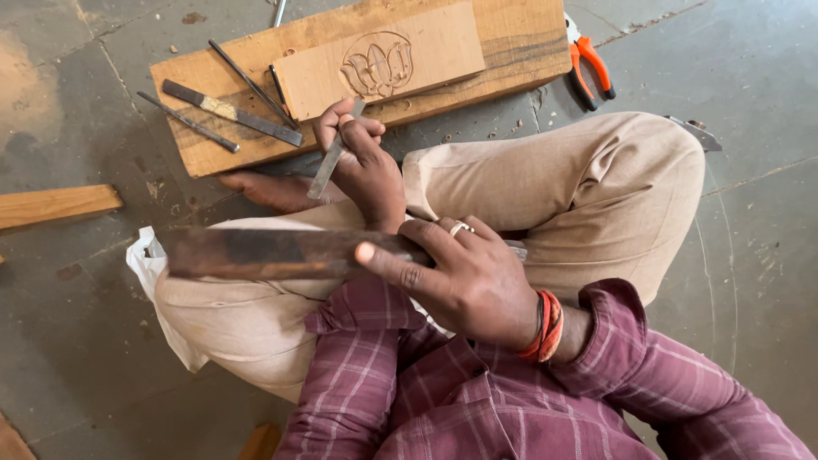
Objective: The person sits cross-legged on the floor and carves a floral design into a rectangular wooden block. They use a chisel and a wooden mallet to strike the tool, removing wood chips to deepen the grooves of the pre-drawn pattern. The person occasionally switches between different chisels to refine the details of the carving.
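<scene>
Person sits cross-legged on grey stone floor (pixel 767 77), seen from above. Left hand (pixel 362 158) is curled around a flat metal chisel (pixel 331 162), fingers closed on its shaft, blade tilted down-left, held just in front of the carved wood panel (pixel 379 60). Right hand (pixel 460 277), ring on one finger, red thread band at wrist, grips a dark wooden bar (pixel 264 253) lying across the lap; thumb stretched along its edge, fingers wrapped over the near end. Panel is pale, rectangular, with a lotus-like relief cut in it, resting on top of a thicker wooden plank (pixel 511 43) on the floor. Left part of the plank carries three loose metal tools: a flat file (pixel 230 112), a thin rod (pixel 189 123), another slim chisel (pixel 249 83). Orange-handled pliers (pixel 588 68) lie on the floor just right of the plank. Separate wood strip (pixel 55 204) at left edge, apart from the rest. White plastic bag (pixel 149 264) pokes out beside the left knee. Bare foot (pixel 273 189) tucked under the plank's near edge. No labels or signs readable.
</scene>
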